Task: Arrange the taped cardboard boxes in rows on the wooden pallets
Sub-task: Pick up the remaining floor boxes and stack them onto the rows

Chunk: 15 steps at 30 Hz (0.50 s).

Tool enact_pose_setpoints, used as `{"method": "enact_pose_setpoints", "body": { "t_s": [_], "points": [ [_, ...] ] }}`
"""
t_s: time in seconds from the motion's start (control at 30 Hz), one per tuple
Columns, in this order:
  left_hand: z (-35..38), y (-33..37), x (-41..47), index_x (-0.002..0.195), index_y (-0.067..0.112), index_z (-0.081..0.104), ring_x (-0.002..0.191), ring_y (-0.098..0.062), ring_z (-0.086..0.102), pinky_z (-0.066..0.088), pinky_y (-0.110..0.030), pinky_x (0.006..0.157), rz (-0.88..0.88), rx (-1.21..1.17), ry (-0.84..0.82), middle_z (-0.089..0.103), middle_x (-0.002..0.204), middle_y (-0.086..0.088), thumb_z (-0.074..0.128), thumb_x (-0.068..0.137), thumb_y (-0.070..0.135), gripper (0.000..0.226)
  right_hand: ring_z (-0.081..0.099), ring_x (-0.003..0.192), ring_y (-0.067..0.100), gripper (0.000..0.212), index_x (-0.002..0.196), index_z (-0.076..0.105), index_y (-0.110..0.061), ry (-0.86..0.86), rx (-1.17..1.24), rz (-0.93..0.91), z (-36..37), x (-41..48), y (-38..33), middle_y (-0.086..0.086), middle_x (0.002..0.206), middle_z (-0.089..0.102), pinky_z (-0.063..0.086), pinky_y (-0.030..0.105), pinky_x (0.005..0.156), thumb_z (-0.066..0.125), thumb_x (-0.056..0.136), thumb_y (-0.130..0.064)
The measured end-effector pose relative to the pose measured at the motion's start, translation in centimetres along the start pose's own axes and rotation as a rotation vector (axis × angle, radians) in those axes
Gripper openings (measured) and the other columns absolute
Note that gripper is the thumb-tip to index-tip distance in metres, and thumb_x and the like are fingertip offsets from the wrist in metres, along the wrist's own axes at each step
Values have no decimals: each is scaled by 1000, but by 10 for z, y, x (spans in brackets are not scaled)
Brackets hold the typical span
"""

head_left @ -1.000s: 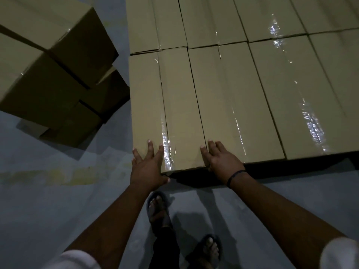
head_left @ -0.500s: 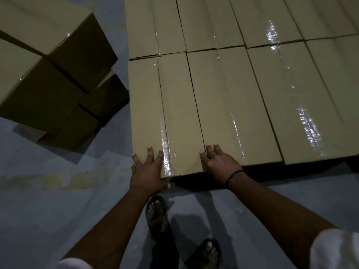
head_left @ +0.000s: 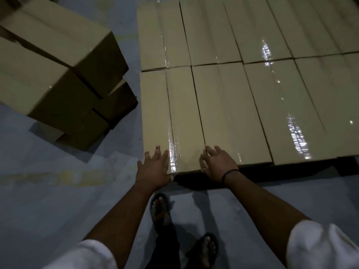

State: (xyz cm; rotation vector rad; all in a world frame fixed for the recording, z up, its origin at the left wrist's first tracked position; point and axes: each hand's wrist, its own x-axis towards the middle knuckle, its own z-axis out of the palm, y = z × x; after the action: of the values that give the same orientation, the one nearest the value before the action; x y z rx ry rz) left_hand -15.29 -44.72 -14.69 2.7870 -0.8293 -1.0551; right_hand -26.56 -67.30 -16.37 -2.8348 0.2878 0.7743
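Taped cardboard boxes lie in tight rows ahead of me, long sides touching. The near-left box point(head_left: 171, 117) juts slightly toward me past its right neighbour point(head_left: 231, 113). My left hand point(head_left: 153, 167) presses flat on that box's near left corner, fingers straight, beside the shiny tape strip. My right hand point(head_left: 217, 164) rests at its near right corner, on the seam with the neighbour, fingers loosely spread. A back row of boxes point(head_left: 209, 30) lies beyond. The pallet under the boxes is hidden in dark shadow.
A loose stack of several cardboard boxes point(head_left: 58, 74) stands on the grey floor point(head_left: 48, 200) to the left, a narrow gap from the rows. My sandalled feet point(head_left: 161, 208) stand close to the stack's front edge.
The view has pulled back a little and shifted; the near-left box has slid slightly farther in. Both hands stay on its near corners, the right one lifted a bit onto the seam.
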Motion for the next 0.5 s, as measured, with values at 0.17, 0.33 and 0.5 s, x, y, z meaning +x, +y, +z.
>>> {"method": "enact_pose_setpoints", "body": {
  "t_s": [0.17, 0.33, 0.5],
  "points": [
    [-68, 28, -110, 163, 31, 16, 154, -38, 13, 19, -58, 122, -46, -111, 231, 4, 172, -2, 61, 97, 47, 82, 34, 144, 35, 52, 147, 51, -15, 184, 187, -19, -97, -74, -60, 15, 162, 32, 38, 43, 114, 58, 99, -31],
    [-117, 26, -226, 162, 29, 23, 153, -39, 19, 25, -56, 121, -61, -297, 350, 14, 171, -6, 65, 94, 50, 82, 41, 140, 28, 46, 141, 59, -17, 253, 269, -76, -181, -143, -124, 9, 154, 47, 38, 39, 113, 59, 98, -35],
    [-154, -15, -291, 161, 29, 29, 154, -38, 17, 25, -50, 122, -167, -521, 458, 17, 170, -9, 67, 94, 52, 80, 51, 130, 27, 40, 133, 66, -16, 338, 265, -188, -235, -169, -185, 8, 142, 59, 43, 36, 105, 61, 98, -36]
  ]
}}
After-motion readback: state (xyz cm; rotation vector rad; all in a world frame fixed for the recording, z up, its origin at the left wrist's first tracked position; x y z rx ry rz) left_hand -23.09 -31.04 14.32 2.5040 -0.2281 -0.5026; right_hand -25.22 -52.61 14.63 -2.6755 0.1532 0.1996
